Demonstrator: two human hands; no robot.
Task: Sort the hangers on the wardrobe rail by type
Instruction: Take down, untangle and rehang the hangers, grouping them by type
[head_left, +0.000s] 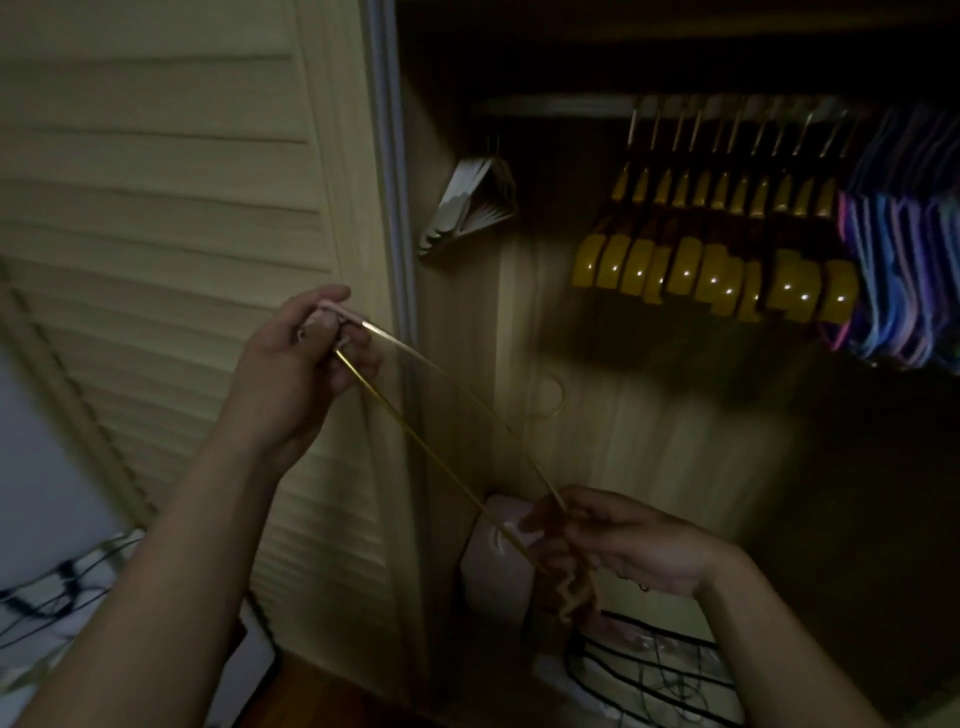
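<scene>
Hangers fill the wardrobe rail (556, 106) in groups in the head view: a small pale bunch (470, 205) hangs at the left end against the wardrobe's side wall, a long row of glossy yellow-brown hangers (717, 249) sits in the middle, and a packed cluster of blue, purple and pink hangers (904, 270) crowds the right end, touching the yellow-brown row. A bare stretch of rail separates the pale bunch from the yellow-brown row.

Off the rail, in front of the wardrobe opening, a thin gold wire hanger (441, 441) is held between both hands, slanting from upper left to lower right. The left hand (306, 358) has its fingers curled around the hanger's upper end, where there is a pale pink padded part. The right hand (613, 540) is lower, with its fingertips pinching the lower end, where a wavy tan piece hangs down below the fingers.

A louvred door (171, 218) stands to the left of the opening. Low inside the wardrobe, just behind the right hand, sits a pale pink rounded object (493, 566), and below it a wire basket (649, 670) with dark bars. The frame is dim and somewhat blurred, so finer detail is unclear.
</scene>
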